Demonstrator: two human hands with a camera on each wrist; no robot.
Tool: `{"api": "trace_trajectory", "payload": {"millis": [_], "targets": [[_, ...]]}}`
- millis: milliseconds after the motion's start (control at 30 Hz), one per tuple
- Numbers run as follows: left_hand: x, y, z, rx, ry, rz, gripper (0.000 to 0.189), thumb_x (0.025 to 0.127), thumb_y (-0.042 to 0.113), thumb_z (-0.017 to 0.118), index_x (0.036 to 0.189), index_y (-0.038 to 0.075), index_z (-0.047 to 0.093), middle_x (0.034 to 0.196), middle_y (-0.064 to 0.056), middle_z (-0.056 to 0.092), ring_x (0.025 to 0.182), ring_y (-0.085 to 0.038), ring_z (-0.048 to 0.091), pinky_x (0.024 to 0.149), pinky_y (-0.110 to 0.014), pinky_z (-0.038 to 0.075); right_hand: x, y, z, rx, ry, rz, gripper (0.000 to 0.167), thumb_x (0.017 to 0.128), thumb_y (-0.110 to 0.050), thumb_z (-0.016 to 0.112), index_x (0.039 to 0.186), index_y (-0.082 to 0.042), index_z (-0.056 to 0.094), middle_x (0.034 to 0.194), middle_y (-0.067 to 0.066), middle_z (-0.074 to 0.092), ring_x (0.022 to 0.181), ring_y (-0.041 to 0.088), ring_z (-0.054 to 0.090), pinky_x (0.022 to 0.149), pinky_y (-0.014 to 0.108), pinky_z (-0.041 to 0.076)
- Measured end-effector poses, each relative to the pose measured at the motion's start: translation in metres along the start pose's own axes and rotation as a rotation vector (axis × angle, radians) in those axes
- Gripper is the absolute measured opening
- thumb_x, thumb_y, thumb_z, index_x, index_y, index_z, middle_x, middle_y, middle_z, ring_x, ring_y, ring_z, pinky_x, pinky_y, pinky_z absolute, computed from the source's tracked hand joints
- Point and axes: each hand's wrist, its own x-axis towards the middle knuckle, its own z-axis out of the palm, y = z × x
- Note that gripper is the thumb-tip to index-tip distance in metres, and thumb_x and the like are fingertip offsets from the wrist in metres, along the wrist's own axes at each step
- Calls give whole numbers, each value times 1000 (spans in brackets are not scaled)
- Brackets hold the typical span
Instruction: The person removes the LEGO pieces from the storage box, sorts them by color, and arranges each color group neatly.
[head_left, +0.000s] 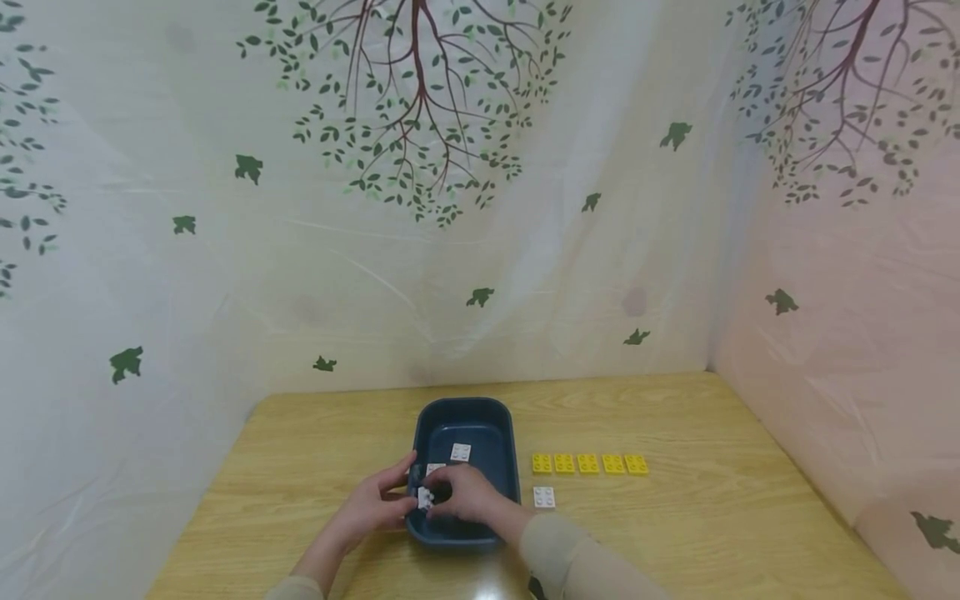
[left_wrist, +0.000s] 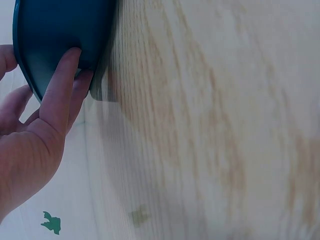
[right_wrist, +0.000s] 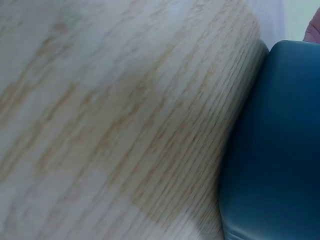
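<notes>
My right hand (head_left: 468, 493) reaches into a dark blue tray (head_left: 515, 467) and pinches a white toy brick (head_left: 425, 497), its studs turned sideways, close to the left wall. My left hand (head_left: 375, 497) rests at the tray's left side. In the left wrist view, straight fingers (left_wrist: 61, 92) touch the tray's outer wall. A white four-stud brick (head_left: 461, 452) lies on the tray floor. Just behind my right fingers, another white brick (head_left: 435, 468) is partly covered. In the right wrist view only the tray's outside (right_wrist: 275, 145) shows near this hand; the fingers at work are hidden.
Right of the tray, several yellow bricks (head_left: 588, 464) form a row on the wooden table (head_left: 712, 500). One white brick (head_left: 543, 497) lies below the row's left end. A printed curtain (head_left: 525, 250) hangs behind the table and along its sides.
</notes>
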Motion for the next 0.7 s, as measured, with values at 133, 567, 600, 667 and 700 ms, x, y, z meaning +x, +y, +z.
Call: {"api": "trace_trajectory", "payload": {"millis": [133, 567, 600, 667, 700], "targets": [[-1, 0, 0, 9, 7, 9, 72, 93, 12, 69, 155, 11, 32, 154, -31, 28, 125, -47, 50, 83, -43, 58, 0, 0, 1, -22, -1, 0, 36, 74, -18, 87, 108, -16, 74, 103, -7, 72, 97, 6, 61, 92, 27, 49], [-4, 1, 2, 24, 15, 14, 72, 93, 12, 69, 155, 10, 32, 154, -31, 28, 125, -48, 50, 83, -42, 58, -2, -3, 0, 15, 15, 51, 30, 76, -19, 87, 104, -18, 76, 96, -10, 71, 86, 4, 57, 85, 26, 49], [-5, 1, 2, 22, 13, 13, 72, 93, 12, 69, 155, 10, 32, 154, -32, 27, 125, -48, 50, 84, -43, 58, -2, -2, 0, 27, 17, 56, 30, 76, -20, 86, 104, -18, 76, 96, -10, 70, 85, 4, 56, 83, 26, 49], [-5, 1, 3, 17, 13, 11, 72, 93, 12, 69, 155, 9, 32, 154, -32, 27, 126, -48, 50, 84, -43, 58, -2, -1, 0, 53, 23, 65, 30, 77, -21, 86, 106, -18, 76, 95, -11, 69, 82, 5, 55, 78, 25, 48], [-6, 2, 4, 14, 14, 9, 72, 93, 11, 69, 155, 9, 32, 154, -31, 27, 126, -48, 50, 84, -43, 58, -2, 0, 0, 66, 27, 68, 31, 78, -21, 85, 106, -18, 75, 93, -11, 68, 80, 5, 54, 75, 25, 48]]}}
